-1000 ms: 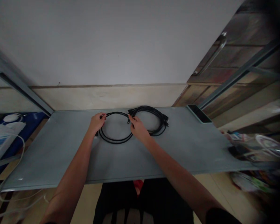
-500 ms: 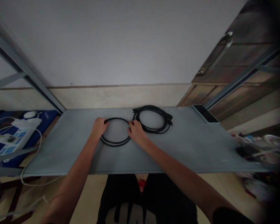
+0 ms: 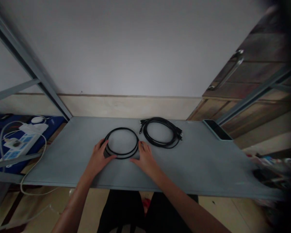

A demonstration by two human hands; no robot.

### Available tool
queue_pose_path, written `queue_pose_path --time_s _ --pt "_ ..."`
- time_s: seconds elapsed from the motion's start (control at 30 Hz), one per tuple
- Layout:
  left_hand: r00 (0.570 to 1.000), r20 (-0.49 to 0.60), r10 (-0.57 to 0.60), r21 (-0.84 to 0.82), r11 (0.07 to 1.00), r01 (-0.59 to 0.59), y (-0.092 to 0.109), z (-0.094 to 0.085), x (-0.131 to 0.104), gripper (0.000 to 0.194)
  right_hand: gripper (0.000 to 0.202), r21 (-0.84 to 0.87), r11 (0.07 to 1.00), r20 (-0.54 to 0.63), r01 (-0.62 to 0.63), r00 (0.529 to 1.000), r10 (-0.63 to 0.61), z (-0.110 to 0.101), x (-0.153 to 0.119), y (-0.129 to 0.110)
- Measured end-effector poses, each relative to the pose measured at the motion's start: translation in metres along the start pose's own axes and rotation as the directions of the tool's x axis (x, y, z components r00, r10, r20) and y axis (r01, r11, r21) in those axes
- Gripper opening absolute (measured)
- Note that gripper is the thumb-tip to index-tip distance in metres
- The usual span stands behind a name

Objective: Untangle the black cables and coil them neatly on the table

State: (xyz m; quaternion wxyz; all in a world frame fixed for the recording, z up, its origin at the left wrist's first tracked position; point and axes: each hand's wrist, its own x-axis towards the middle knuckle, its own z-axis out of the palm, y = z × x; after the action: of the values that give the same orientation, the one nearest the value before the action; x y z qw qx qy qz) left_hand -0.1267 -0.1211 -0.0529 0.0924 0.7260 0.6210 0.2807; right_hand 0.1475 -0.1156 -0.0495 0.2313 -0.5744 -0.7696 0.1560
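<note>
- At the centre of the clock lies a black cable coil (image 3: 122,128), set down on the grey tabletop (image 3: 196,165) in a nearly round ring; along its 6 o'clock side two strands run with a narrow gap between them.
- The left hand (image 3: 98,157) is at the coil's 8 o'clock, half open: thumb and fingers are spread in a C, the fingers at the ring's left edge and the thumb by its lower strand, without closing into a grip.
- The right hand (image 3: 145,158) mirrors it at 4 o'clock, likewise half open, its fingers at the ring's right edge and its thumb pointing in toward 6 o'clock; how hard either presses, I cannot tell.
- Between 2 and 3 o'clock, near the coil but apart from it, sits a thicker black cable bundle (image 3: 174,125), connectors showing at its left and right ends.
- Further out, just above 3 o'clock, a dark-faced phone (image 3: 217,130) with a pale edge lies flat by the metal frame.
- At 9 o'clock, beyond the tabletop, a white power strip (image 3: 27,141) rests on a blue surface (image 3: 53,124).
- At 12 o'clock rises a pale wall (image 3: 135,48); at 2 o'clock, a metal handle (image 3: 229,72) on wooden panelling.
</note>
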Motion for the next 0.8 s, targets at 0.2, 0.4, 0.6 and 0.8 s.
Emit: queue_pose_path --time_s 0.2,0.4,0.6,0.8 --pt "0.999 -0.02 0.029 0.058 0.998 -0.028 0.004 0.004 -0.012 0.077 0.081 -0.047 0.999 -0.033 -0.009 0.999 0.007 0.016 0.008 -0.017" --pt "0.996 -0.086 -0.004 0.112 0.994 0.013 0.001 0.004 -0.003 0.062 0.079 -0.067 0.997 0.012 0.039 0.999 -0.038 0.01 0.021 -0.017" --pt "0.999 -0.029 0.027 0.14 0.99 -0.022 0.003 -0.001 0.004 0.044 0.033 0.016 0.983 0.082 0.182 0.98 -0.183 0.002 0.04 -0.003" --pt "1.0 0.012 -0.003 0.152 0.988 0.001 0.008 -0.006 0.007 0.041 0.025 0.084 0.983 0.046 0.162 0.985 -0.167 0.001 0.042 -0.002"
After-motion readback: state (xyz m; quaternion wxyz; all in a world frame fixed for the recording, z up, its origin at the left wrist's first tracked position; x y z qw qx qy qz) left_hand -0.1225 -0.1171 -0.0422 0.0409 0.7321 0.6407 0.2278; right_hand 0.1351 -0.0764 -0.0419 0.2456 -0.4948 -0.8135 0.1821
